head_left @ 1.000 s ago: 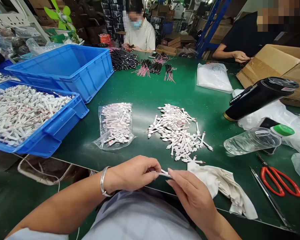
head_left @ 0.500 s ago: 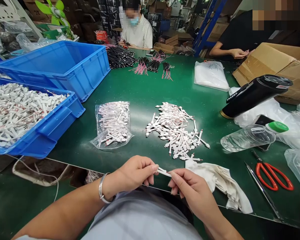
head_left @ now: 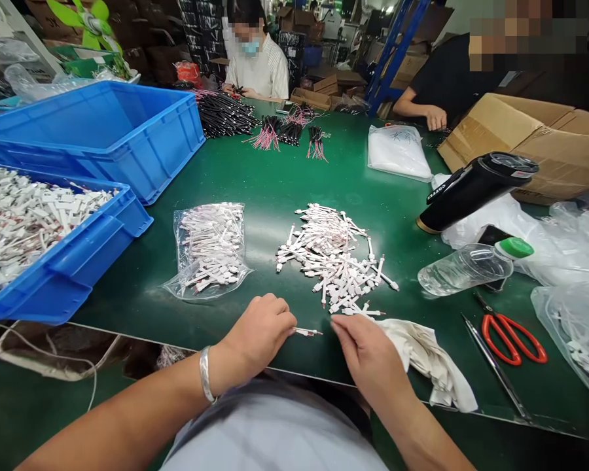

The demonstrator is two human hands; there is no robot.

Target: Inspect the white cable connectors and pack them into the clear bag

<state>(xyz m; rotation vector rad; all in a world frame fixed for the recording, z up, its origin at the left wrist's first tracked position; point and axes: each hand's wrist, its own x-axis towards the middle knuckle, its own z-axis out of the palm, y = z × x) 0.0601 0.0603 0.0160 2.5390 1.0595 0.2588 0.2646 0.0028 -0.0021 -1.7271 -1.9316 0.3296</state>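
My left hand, with a silver bangle at the wrist, pinches a short white cable piece. Its reddish end points right, and the other end is hidden by the fingers. Just beyond that end is my right hand, fingers drawn together and apart from the cable; I cannot make out whether anything is in them. A loose pile of similar white cable pieces lies ahead on the green table. To its left is a clear bag packed with the same kind of pieces.
Left stand a blue bin full of white pieces and another blue bin. On the right are a cloth, tweezers, red-handled scissors, a water bottle and a black tumbler. Two people sit across.
My hands have come apart. The cable piece, earlier between both hands, is now in my left hand only, with its reddish end showing. The view has shifted slightly.
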